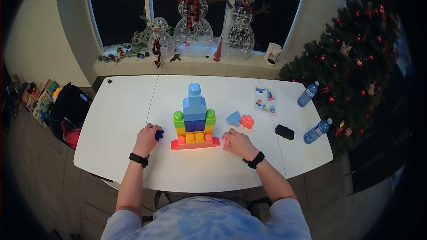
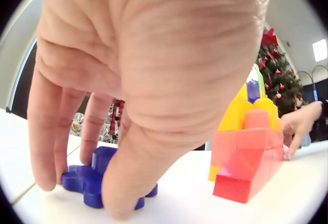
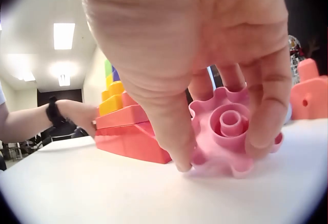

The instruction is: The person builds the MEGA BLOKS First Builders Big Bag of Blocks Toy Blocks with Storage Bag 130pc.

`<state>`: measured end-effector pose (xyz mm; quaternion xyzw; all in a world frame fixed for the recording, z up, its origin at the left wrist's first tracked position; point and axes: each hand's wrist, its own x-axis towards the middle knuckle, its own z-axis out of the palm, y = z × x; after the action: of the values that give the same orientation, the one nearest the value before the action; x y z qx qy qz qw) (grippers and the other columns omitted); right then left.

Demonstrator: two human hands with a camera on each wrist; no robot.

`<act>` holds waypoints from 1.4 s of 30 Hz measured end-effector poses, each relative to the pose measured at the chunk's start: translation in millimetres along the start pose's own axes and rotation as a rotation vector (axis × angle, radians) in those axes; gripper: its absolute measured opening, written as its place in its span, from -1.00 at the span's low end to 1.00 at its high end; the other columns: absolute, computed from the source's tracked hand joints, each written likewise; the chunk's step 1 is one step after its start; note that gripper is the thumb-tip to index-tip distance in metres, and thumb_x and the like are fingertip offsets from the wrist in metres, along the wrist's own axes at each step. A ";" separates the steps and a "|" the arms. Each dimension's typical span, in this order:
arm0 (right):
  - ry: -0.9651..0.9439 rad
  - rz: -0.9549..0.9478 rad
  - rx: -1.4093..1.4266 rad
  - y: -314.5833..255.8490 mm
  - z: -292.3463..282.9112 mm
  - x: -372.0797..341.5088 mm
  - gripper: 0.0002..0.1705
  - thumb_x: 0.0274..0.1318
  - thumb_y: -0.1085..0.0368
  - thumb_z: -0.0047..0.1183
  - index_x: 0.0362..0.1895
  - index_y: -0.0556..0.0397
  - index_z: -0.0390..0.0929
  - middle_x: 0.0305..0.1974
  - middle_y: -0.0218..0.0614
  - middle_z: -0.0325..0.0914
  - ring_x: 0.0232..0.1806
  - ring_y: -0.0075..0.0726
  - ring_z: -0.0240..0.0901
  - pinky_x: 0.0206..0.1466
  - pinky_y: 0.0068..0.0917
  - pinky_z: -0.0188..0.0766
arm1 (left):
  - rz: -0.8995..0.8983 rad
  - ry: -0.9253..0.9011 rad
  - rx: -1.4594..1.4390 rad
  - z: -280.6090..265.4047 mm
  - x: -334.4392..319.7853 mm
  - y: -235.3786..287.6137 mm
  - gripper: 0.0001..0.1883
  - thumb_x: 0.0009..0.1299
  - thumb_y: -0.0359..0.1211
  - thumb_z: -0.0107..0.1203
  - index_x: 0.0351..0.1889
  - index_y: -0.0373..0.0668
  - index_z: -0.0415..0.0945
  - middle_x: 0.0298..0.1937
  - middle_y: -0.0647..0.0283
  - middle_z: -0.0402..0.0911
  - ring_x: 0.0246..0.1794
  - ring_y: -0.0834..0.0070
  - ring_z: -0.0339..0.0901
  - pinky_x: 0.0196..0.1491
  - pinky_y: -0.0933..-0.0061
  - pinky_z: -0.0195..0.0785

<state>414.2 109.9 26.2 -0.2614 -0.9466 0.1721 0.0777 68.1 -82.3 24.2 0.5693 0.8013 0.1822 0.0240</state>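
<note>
My left hand [image 1: 147, 141] has its thumb and fingers around a dark blue gear-shaped piece [image 2: 84, 180], low at the white tabletop. On the other side, my right hand [image 1: 239, 144] pinches a pink gear-shaped piece [image 3: 218, 144] between thumb and fingers; its hollow centre tube faces the right wrist camera. Between the hands stands a tower of toy building blocks [image 1: 194, 106], light blue on top, green-topped columns at its sides, and a red base [image 2: 241, 180] with sloped ends. Beyond my right hand lie a loose light blue block [image 1: 233, 118] and a coral block [image 1: 247, 122].
A picture sheet [image 1: 266, 101] of block builds lies at the back right of the table [image 1: 120, 102]. Near the right edge are a black case [image 1: 284, 132] and two water bottles [image 1: 308, 94]. A decorated Christmas tree [image 1: 347, 62] stands beyond that edge.
</note>
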 end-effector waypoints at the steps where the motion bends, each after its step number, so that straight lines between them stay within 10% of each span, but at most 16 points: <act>1: 0.046 0.037 -0.022 13.8 4.2 1.5 -0.62 -0.02 0.26 0.31 -0.06 -0.01 0.58 -0.12 -0.19 0.51 -0.14 0.06 0.59 -0.06 -0.09 0.56 | -0.004 -0.003 0.005 2.4 -8.1 0.7 -0.55 0.06 -0.62 0.31 -0.05 -0.14 0.60 -0.03 0.09 0.64 -0.11 0.05 0.68 -0.01 0.12 0.60; 8: 0.222 0.040 0.081 51.1 -15.4 -1.7 -0.64 -0.08 0.36 0.30 -0.11 0.01 0.56 -0.10 -0.15 0.53 -0.09 0.09 0.58 -0.02 -0.09 0.57 | -0.143 -0.201 0.187 -26.0 -60.0 32.4 -0.58 0.06 -0.52 0.33 -0.09 -0.14 0.49 -0.09 0.06 0.56 -0.17 0.01 0.65 -0.08 0.05 0.57; 15: 0.129 0.108 0.062 48.8 -52.0 4.1 -0.52 -0.12 0.32 0.37 0.00 -0.03 0.61 -0.02 -0.21 0.57 -0.06 0.03 0.60 0.00 -0.11 0.57 | 0.308 -0.529 -0.233 -11.7 -48.7 131.9 -0.49 0.14 -0.39 0.35 0.08 -0.09 0.44 -0.03 0.12 0.53 -0.05 0.07 0.63 0.01 0.15 0.54; 23: 0.302 0.054 -0.144 59.7 -44.2 57.9 -0.43 -0.13 0.12 0.43 0.03 -0.01 0.64 -0.05 -0.17 0.59 -0.01 0.02 0.61 0.04 -0.09 0.56 | 0.413 -0.194 -0.170 48.6 -23.9 156.8 -0.49 0.13 -0.36 0.36 0.09 0.03 0.50 0.01 0.13 0.49 0.00 0.09 0.62 0.04 0.04 0.51; 34: 0.088 0.149 -0.073 80.5 -26.3 86.9 -0.41 -0.16 0.21 0.39 0.06 0.03 0.63 0.04 -0.09 0.54 0.10 0.08 0.55 0.21 -0.13 0.51 | 0.323 -0.200 -0.167 68.1 43.8 143.8 -0.41 0.13 -0.35 0.38 0.19 0.00 0.51 0.09 0.13 0.50 0.06 0.07 0.61 0.09 0.08 0.55; 42: 0.368 0.057 0.164 53.4 -55.8 74.1 -0.45 -0.10 0.19 0.42 0.02 0.10 0.64 -0.02 -0.10 0.54 -0.05 -0.03 0.59 0.05 -0.19 0.56 | 0.354 -0.194 -0.280 76.5 82.7 135.3 -0.44 0.14 -0.45 0.35 0.18 -0.06 0.61 0.11 0.12 0.54 0.06 0.06 0.59 0.13 0.12 0.53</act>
<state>389.3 207.4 62.7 -0.3080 -0.8914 0.2002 0.2654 180.2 52.7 10.1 0.7069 0.6498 0.2375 0.1470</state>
